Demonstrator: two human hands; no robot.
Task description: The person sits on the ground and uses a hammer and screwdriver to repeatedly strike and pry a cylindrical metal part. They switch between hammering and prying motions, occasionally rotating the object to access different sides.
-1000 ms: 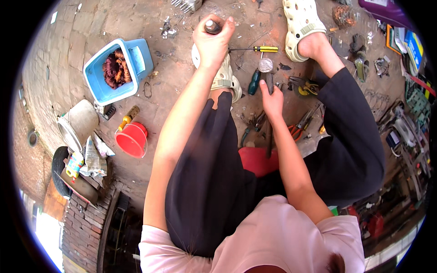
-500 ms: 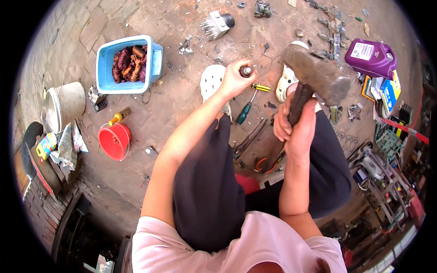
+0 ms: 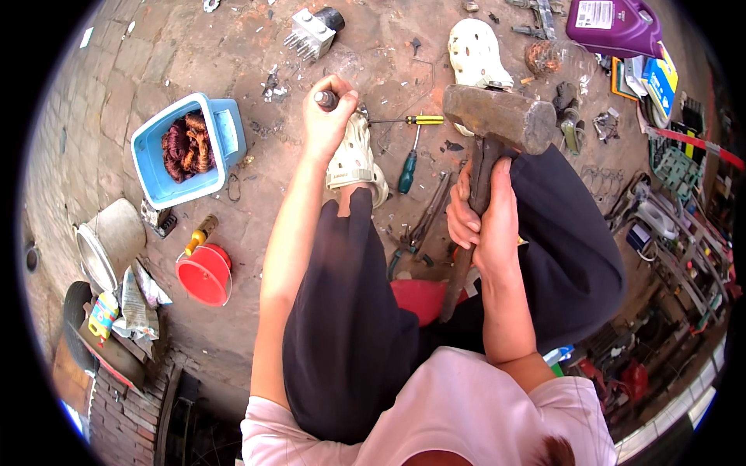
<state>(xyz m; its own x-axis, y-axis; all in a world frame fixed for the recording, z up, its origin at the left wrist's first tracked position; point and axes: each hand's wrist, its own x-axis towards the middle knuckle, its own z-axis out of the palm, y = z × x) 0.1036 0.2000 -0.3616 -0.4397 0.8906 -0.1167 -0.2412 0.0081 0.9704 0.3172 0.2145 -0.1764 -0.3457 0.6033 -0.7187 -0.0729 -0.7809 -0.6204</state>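
Note:
My left hand (image 3: 329, 133) is closed round a short metal rod (image 3: 325, 99), whose round blunt end sticks out above the thumb; its lower end is hidden. That hand is above the toe of my left clog (image 3: 355, 161). In my right hand (image 3: 491, 217) is a heavy sledgehammer (image 3: 497, 116), gripped partway up its dark handle. The hammer's steel head is raised to the right of the rod and apart from it, with the handle's end down by my lap. A teal-handled screwdriver (image 3: 408, 172) and a yellow-and-black-handled screwdriver (image 3: 424, 120) lie on the ground between my feet.
A blue tub (image 3: 221, 182) with reddish-brown wire coils and a red bucket (image 3: 206, 273) stand to the left. Long-handled pliers (image 3: 427, 221) lie near my knees. A finned metal block (image 3: 312, 35) sits ahead, a purple jug (image 3: 614, 27) at far right. My right clog (image 3: 474, 54) is forward.
My left hand has moved left with the rod, and the hammer has come left, nearer to it. My right foot is farther forward. The whole view has turned somewhat.

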